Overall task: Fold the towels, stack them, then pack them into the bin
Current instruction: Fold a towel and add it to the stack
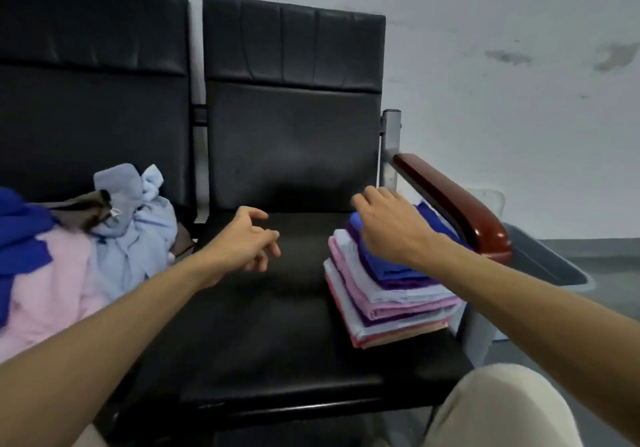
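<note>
Folded towel stack (391,301): right side of black seat (263,325), just beside red-brown armrest (457,211). Layers bottom to top: peach, pale blue, pink, purple, royal blue; edges stepped, not flush. Right hand (388,225) over the top towel, fingers loosely bent, nothing in them. Left hand (247,239) above mid-seat, relaxed, empty. Unfolded pile (69,266) far left. Grey bin (543,259) right of armrest.

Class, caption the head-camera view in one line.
Right hand over the stack of folded towels on a seat; left hand empty; unfolded towels heaped left; grey bin beyond the armrest.
</note>
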A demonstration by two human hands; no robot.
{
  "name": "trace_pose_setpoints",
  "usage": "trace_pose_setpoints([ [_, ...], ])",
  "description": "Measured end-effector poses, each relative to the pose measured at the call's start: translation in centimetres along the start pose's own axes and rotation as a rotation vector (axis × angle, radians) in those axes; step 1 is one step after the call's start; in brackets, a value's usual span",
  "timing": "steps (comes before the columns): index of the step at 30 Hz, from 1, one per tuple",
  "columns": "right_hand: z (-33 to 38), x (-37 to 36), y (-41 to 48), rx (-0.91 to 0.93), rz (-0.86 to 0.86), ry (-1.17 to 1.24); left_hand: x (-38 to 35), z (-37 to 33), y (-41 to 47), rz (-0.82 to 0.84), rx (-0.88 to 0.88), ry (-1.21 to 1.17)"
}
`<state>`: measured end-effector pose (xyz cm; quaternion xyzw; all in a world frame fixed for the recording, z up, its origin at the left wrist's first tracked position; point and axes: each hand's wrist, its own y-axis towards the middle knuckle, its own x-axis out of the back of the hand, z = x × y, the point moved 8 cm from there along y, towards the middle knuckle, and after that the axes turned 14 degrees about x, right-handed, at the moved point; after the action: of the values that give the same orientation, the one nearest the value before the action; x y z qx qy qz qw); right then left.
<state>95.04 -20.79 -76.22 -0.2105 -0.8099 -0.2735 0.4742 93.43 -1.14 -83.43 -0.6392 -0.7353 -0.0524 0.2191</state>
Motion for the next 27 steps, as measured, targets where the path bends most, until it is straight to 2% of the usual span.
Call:
trace_pose_setpoints([
  [3, 5.0, 0.0, 3.9, 0.058, -0.003, 0.173, 5.9, 2.9, -1.5, -0.154, -0.045, -0.120],
  [8, 15.7, -0.1, 12.1, 0.147, 0.069, 0.570, 15.9, 7.8, -6.0, -0.495, -0.032, -0.559],
  [14, 27.8, -1.5, 21.1, 0.155, 0.048, 0.939, 24.1, 12.3, -9.5, -0.739, 0.020, -0.712],
  [20, 34.7, -5.6, 27.1, -0.278, 0.024, 1.543, 27.6, 15.4, -11.3, -0.764, 0.117, -1.120],
  [23, 35.9, -7.1, 29.2, -0.381, -0.048, 1.570, 27.6, 15.8, -11.5, -0.728, 0.127, -1.245],
  [27, 36.1, -5.5, 29.8, -0.327, -0.138, 1.493, 26.8, 15.7, -11.1, -0.647, 0.135, -1.354],
])
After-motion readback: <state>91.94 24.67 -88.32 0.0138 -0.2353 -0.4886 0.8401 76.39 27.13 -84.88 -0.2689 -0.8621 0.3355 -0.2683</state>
